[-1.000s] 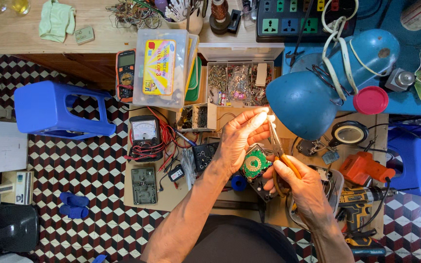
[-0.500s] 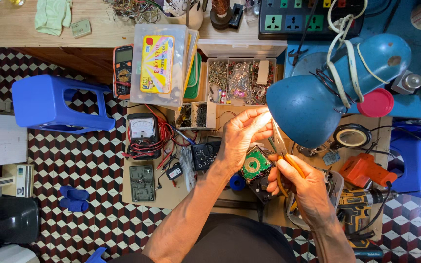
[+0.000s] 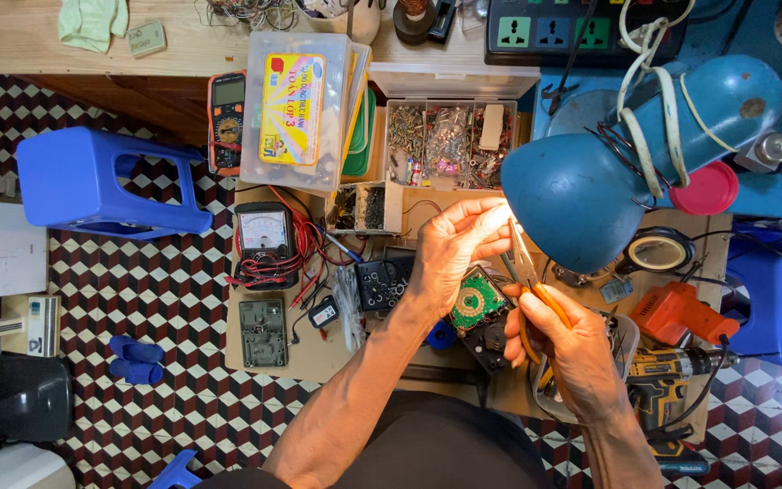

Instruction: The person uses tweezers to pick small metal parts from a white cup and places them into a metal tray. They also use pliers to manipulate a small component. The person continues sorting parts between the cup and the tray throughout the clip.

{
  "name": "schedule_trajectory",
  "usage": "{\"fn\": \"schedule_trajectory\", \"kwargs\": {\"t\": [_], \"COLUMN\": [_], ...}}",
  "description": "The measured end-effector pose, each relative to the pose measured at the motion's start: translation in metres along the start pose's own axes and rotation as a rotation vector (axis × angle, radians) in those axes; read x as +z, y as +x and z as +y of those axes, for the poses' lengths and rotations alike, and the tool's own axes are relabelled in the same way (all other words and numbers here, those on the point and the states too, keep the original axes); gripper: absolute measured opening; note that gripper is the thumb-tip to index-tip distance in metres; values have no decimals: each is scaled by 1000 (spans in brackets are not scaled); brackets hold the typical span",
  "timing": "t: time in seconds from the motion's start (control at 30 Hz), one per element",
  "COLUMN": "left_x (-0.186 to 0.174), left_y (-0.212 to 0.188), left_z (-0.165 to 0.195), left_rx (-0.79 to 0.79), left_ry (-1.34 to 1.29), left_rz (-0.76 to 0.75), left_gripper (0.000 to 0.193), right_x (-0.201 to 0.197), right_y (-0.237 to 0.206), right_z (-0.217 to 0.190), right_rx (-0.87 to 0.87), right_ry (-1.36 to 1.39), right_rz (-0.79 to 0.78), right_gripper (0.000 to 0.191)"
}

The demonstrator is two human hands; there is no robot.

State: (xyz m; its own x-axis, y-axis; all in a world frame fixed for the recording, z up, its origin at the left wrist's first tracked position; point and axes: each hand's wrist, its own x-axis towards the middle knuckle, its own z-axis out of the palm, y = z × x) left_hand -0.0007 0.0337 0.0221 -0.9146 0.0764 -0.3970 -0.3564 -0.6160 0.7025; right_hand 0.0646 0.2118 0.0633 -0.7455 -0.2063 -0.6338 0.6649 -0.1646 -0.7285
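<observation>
Both forearms reach forward, bare to the elbow. The left hand (image 3: 452,254) is raised, its fingers (image 3: 481,217) curled and pinched together. The right hand (image 3: 565,340), lower, is closed in a grip.

Electronics repair workshop: multimeter (image 3: 228,122), parts box (image 3: 445,140)

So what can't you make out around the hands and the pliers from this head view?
- Pliers tips: washed out by lamp glare, so whatever they grip is unreadable.
- Left hand fingertips: also in glare; any small part held there is too small to tell.
- Green circuit board: partly hidden behind both hands.
- Right hand: covers the orange handles' lower ends.
</observation>
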Motion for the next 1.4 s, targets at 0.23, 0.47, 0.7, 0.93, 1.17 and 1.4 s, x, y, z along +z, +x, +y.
{"fn": "schedule_trajectory", "kwargs": {"t": [0.23, 0.47, 0.7, 0.93, 1.17, 1.4], "left_x": [1, 0, 0, -14, -18, -18], "left_y": [1, -1, -2, -5, -9, -9], "left_z": [-3, -2, -2, 0, -3, -7], "left_rx": [7, 22, 1, -115, -147, -96], "left_ry": [1, 3, -24, -126, -179, -180], "left_rz": [15, 27, 2, -196, -280, -294], "left_gripper": [28, 28, 29, 31, 27, 23], "right_x": [3, 6, 11, 7, 2, 5], "right_y": [0, -2, -6, -10, -12, -15], "right_z": [-1, -7, -8, -7, -2, -2], "right_rx": [4, 15, 2, -21, -14, -76], "right_ry": [3, -20, 0, -183, -170, -366], "right_rz": [9, 13, 26, 91, 100, 150], "right_gripper": [36, 37, 34, 31, 28, 24]}}
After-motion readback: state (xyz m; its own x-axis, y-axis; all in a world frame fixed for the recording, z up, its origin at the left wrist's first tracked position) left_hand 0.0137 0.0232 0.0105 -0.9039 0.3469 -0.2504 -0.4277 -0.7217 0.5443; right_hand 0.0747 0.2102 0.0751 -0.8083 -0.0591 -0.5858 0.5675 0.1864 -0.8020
